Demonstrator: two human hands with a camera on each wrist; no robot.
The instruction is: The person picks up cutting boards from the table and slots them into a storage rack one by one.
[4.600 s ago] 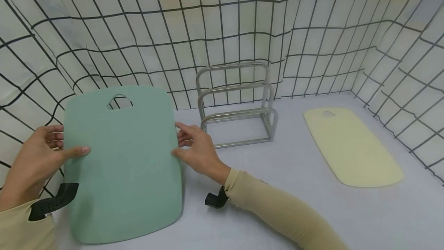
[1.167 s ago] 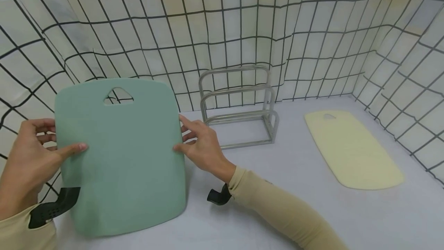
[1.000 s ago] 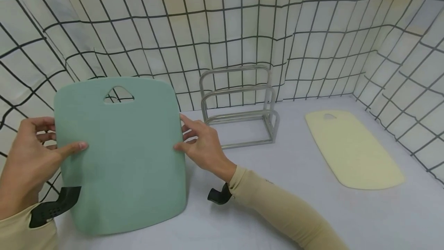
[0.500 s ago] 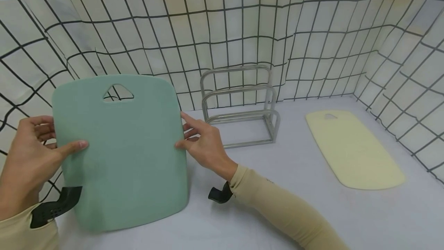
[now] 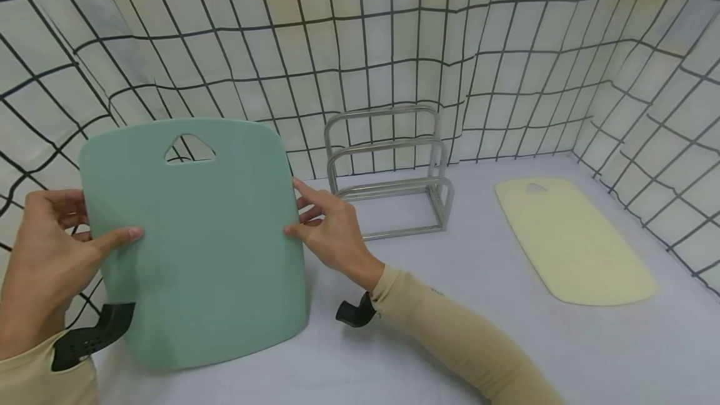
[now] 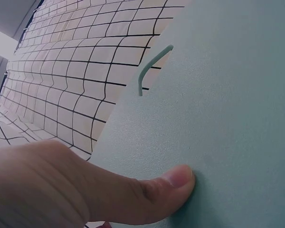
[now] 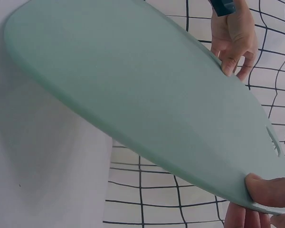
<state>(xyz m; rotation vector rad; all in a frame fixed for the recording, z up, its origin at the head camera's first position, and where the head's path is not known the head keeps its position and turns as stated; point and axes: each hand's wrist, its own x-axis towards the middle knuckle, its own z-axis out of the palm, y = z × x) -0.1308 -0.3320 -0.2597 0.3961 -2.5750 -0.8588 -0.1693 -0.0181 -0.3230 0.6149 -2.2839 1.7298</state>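
Note:
Upright and tilted, a green cutting board [image 5: 202,249] with a handle hole near its top edge is held between both hands. My left hand [image 5: 53,249] grips its left edge, thumb flat on the front face and fingers behind. On the opposite edge, my right hand [image 5: 334,233] pinches the board between thumb and fingers. The left wrist view shows the left thumb [image 6: 156,194] pressing on the board's face. In the right wrist view the right thumb [image 7: 270,190] lies on the face, with fingers underneath the edge. The fingers behind the board are partly hidden.
A metal wire rack [image 5: 388,142] with three loops stands behind the right hand. A pale yellow cutting board [image 5: 574,242] lies flat on the white table [image 5: 450,324] at the right. Cloth walls [image 5: 382,36] with a black grid pattern rise at the back and both sides.
The green cutting board has risen slightly in the head view, its top and bottom edges now higher than before. Both hands keep their hold. The rack and yellow board stay in place.

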